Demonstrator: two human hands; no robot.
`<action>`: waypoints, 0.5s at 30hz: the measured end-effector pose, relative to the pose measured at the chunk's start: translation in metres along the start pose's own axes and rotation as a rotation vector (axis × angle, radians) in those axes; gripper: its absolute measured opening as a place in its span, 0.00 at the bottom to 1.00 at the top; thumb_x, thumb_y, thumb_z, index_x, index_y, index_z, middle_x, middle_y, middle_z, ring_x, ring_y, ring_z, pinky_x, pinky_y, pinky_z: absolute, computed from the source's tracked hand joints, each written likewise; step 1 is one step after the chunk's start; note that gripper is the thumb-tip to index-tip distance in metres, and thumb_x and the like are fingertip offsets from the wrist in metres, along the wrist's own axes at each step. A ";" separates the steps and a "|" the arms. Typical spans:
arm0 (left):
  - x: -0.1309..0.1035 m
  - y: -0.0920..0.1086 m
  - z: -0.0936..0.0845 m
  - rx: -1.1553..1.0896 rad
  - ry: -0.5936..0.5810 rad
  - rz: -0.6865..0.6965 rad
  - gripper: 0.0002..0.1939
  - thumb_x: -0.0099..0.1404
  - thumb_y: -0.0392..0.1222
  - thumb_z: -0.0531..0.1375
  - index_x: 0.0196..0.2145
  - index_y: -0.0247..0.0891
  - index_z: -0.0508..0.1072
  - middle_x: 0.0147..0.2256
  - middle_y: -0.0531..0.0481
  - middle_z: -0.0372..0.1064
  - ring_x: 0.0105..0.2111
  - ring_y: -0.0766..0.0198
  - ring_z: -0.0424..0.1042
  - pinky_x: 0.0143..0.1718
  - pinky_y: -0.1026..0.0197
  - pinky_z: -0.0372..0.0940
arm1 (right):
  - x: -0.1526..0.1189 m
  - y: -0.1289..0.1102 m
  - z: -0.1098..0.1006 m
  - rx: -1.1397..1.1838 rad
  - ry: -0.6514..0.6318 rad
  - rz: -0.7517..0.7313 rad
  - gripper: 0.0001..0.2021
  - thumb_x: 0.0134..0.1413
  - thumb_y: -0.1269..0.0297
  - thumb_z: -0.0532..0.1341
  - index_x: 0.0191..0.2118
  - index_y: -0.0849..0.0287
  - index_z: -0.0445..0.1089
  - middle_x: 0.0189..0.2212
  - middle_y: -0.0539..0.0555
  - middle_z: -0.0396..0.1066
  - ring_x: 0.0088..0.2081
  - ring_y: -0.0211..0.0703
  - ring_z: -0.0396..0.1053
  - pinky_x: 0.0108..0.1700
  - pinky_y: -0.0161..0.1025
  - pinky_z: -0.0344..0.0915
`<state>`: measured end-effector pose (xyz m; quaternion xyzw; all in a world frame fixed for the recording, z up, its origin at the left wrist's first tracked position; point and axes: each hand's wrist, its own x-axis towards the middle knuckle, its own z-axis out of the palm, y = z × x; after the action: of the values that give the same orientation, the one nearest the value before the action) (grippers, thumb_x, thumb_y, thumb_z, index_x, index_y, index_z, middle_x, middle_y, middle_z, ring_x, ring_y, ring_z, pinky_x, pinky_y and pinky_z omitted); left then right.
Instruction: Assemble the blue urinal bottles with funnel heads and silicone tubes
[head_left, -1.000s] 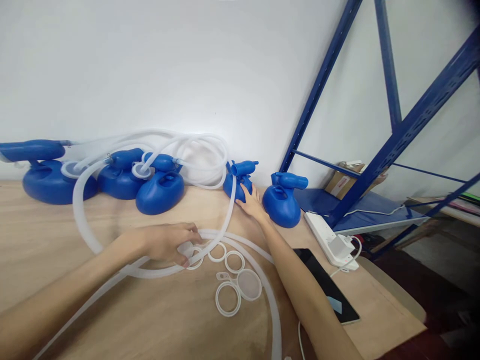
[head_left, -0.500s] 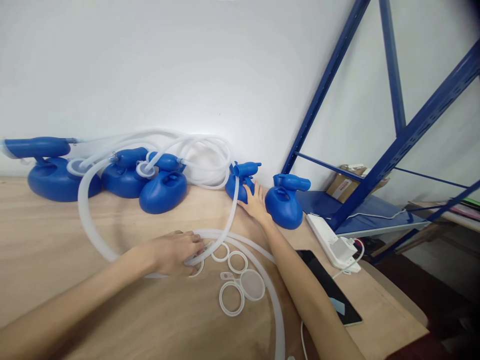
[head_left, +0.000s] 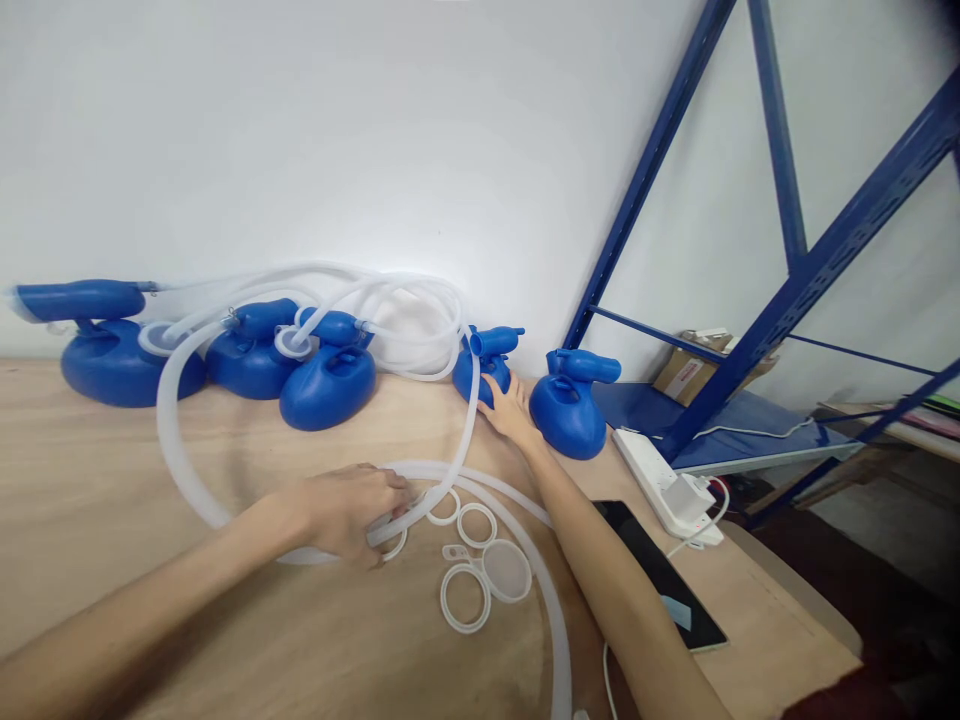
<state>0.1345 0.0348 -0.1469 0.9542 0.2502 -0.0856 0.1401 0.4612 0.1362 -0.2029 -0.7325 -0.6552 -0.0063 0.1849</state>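
My left hand (head_left: pixel 345 512) is closed around a translucent white plastic tube (head_left: pixel 444 492) low over the table. Farther back, my right hand (head_left: pixel 513 410) grips a blue urinal bottle (head_left: pixel 466 374), thumb on its near side and fingers round its right. That bottle has a blue spout piece (head_left: pixel 498 340) on top. A similar blue bottle (head_left: pixel 567 418) stands just right of my right hand. Beside my left hand lie several white rings (head_left: pixel 465 628) and a round translucent cap (head_left: pixel 507 571). The left fingertips are partly hidden behind the tube.
Several more blue bottles (head_left: pixel 327 392) with coiled tubing (head_left: pixel 417 368) stand along the wall at the left. A black tablet (head_left: pixel 645 560) and a white power strip (head_left: pixel 646 462) lie to the right. Beyond them rises a blue metal shelf frame (head_left: pixel 780 130) with a cardboard box (head_left: pixel 682 370).
The left hand and the tube in it have shifted very slightly. My right hand stays on the bottle, its fingers drawn in closer around it.
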 end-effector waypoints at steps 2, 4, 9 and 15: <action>0.002 0.001 0.000 0.012 0.024 0.040 0.08 0.57 0.44 0.68 0.34 0.42 0.76 0.48 0.46 0.77 0.51 0.48 0.76 0.55 0.53 0.68 | 0.001 0.004 0.002 0.042 -0.021 0.001 0.36 0.70 0.50 0.60 0.77 0.47 0.50 0.79 0.67 0.29 0.79 0.74 0.31 0.73 0.67 0.45; 0.004 0.002 0.001 0.030 0.030 0.049 0.05 0.59 0.43 0.67 0.33 0.41 0.76 0.47 0.45 0.77 0.51 0.47 0.76 0.54 0.53 0.68 | 0.003 0.008 0.002 0.063 -0.021 -0.005 0.37 0.69 0.50 0.61 0.77 0.48 0.49 0.79 0.67 0.28 0.79 0.73 0.32 0.73 0.66 0.46; -0.001 0.006 0.000 0.030 -0.006 -0.043 0.26 0.60 0.43 0.65 0.57 0.43 0.73 0.50 0.43 0.77 0.47 0.44 0.78 0.50 0.48 0.70 | 0.006 0.013 0.000 0.026 0.065 -0.004 0.31 0.69 0.47 0.59 0.73 0.45 0.59 0.77 0.65 0.40 0.76 0.72 0.46 0.72 0.65 0.49; -0.008 0.012 -0.003 0.017 -0.084 -0.006 0.38 0.58 0.35 0.64 0.66 0.55 0.68 0.64 0.45 0.68 0.57 0.43 0.75 0.55 0.46 0.71 | 0.003 0.014 0.001 -0.014 0.065 0.039 0.35 0.71 0.48 0.56 0.78 0.42 0.47 0.77 0.66 0.41 0.76 0.72 0.46 0.71 0.66 0.50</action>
<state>0.1342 0.0221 -0.1399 0.9501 0.2463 -0.1280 0.1420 0.4751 0.1382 -0.2069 -0.7458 -0.6344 -0.0312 0.2009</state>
